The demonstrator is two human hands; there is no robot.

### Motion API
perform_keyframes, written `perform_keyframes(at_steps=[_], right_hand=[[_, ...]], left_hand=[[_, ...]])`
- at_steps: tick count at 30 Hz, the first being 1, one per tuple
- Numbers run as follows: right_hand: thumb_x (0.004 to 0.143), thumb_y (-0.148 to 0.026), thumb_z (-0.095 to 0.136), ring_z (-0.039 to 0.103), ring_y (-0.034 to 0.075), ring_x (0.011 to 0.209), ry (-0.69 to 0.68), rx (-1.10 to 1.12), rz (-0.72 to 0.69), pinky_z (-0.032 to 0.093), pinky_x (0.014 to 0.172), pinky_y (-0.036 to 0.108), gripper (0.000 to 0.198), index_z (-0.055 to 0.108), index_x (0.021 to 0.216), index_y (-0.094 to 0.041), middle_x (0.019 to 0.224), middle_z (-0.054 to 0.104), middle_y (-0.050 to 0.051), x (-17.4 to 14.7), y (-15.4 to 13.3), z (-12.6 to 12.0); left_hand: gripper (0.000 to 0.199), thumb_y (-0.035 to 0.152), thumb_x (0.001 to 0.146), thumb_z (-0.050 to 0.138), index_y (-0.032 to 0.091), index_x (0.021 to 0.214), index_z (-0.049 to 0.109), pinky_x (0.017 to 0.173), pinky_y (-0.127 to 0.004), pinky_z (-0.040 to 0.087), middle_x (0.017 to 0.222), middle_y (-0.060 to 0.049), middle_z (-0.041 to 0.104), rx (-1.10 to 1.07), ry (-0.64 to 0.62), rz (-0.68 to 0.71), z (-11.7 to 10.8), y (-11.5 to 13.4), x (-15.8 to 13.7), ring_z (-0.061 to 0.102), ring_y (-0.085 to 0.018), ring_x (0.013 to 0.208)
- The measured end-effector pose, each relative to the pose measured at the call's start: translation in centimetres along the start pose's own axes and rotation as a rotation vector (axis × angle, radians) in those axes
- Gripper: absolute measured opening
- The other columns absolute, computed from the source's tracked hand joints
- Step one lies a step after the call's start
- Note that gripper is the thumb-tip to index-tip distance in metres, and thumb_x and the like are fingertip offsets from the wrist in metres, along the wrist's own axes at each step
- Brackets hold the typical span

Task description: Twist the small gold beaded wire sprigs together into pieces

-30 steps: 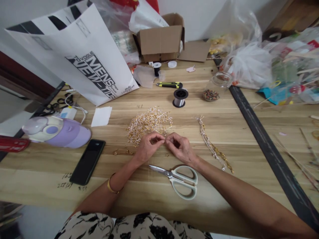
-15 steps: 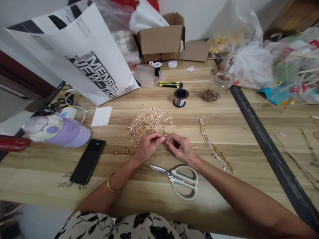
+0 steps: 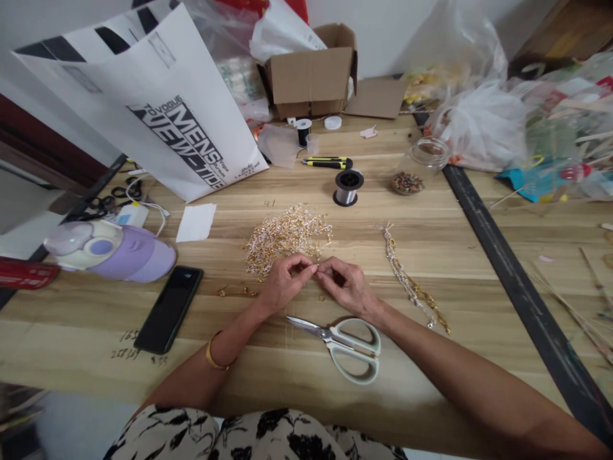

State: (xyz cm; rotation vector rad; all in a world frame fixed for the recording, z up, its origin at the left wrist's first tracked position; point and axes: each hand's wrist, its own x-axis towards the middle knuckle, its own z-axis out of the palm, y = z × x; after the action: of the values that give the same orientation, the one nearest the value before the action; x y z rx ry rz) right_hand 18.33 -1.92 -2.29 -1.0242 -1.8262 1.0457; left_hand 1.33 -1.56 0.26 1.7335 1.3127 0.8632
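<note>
Gold-and-silver linked strands (image 3: 397, 271) at right seem done, a loose gold-and-clear heap of tiny pieces (image 3: 282, 236) remains, and left hand (image 3: 282, 284) and right hand (image 3: 348, 285) pinch fingers on something indiscernible.

Glinting trinkets on smooth, grained wood.
The tabletop (image 3: 479, 281) looks like a wood-grain board with a soft satin sheen, and from where I stand the bead pile (image 3: 282, 236) sparkles, though metal or plastic I can't tell; the chains (image 3: 402, 276) gleam like silvery and golden metal, the scissors (image 3: 326, 334) pair bright steel blades with smooth pale plastic handles, the bangle (image 3: 214, 358) shines like polished gold, the phone (image 3: 168, 310) is glossy black, the bottle (image 3: 143, 252) smooth lilac plastic, the box (image 3: 311, 75) matt brown cardboard, the knotted bag (image 3: 493, 128) thin crinkled plastic, and the printed garment (image 3: 249, 437) soft, matt cloth.
</note>
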Motion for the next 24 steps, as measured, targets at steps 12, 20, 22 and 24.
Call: perform_keyframes(at_steps=[12, 20, 22, 24], right_hand=[[0.087, -0.030, 0.054, 0.046, 0.010, 0.057, 0.105, 0.082, 0.028, 0.036, 0.047, 0.020, 0.014, 0.055, 0.090, -0.017, 0.074, 0.051, 0.000, 0.0, -0.4, -0.4], [0.085, -0.027, 0.058, 0.052, 0.010, 0.059, 0.050, 0.048, -0.015, 0.042, 0.050, 0.021, 0.017, 0.056, 0.099, -0.019, 0.077, 0.058, 0.001, -0.1, 0.5, 0.2], [0.085, -0.026, 0.057, 0.053, 0.010, 0.059, 0.033, 0.033, -0.014, 0.042, 0.049, 0.021, 0.016, 0.056, 0.100, -0.019, 0.075, 0.058, 0.001, -0.2, 0.7, 0.3], [0.085, -0.024, 0.057, 0.054, 0.011, 0.060, 0.028, 0.010, -0.022, 0.042, 0.049, 0.021, 0.016, 0.056, 0.100, -0.019, 0.076, 0.059, 0.001, -0.2, 0.8, 0.4]], left_hand=[[0.020, 0.024, 0.083, 0.057, 0.014, 0.066, 0.060, 0.063, -0.023, 0.040, 0.066, -0.001, 0.059, -0.011, 0.017, 0.074, -0.3, 0.1, 0.1, 0.052, -0.012, 0.065], [0.019, 0.023, 0.083, 0.058, 0.015, 0.066, 0.062, 0.067, -0.026, 0.042, 0.067, -0.001, 0.061, 0.005, 0.006, 0.132, -0.1, -0.1, -0.1, 0.055, -0.013, 0.067], [0.019, 0.024, 0.083, 0.058, 0.015, 0.066, 0.062, 0.068, -0.026, 0.042, 0.067, -0.002, 0.061, 0.019, 0.020, 0.133, -0.1, -0.2, -0.2, 0.055, -0.014, 0.068], [0.020, 0.024, 0.083, 0.058, 0.016, 0.065, 0.061, 0.069, -0.027, 0.043, 0.066, -0.002, 0.060, 0.027, 0.037, 0.147, -0.1, -0.2, -0.2, 0.055, -0.014, 0.067]])
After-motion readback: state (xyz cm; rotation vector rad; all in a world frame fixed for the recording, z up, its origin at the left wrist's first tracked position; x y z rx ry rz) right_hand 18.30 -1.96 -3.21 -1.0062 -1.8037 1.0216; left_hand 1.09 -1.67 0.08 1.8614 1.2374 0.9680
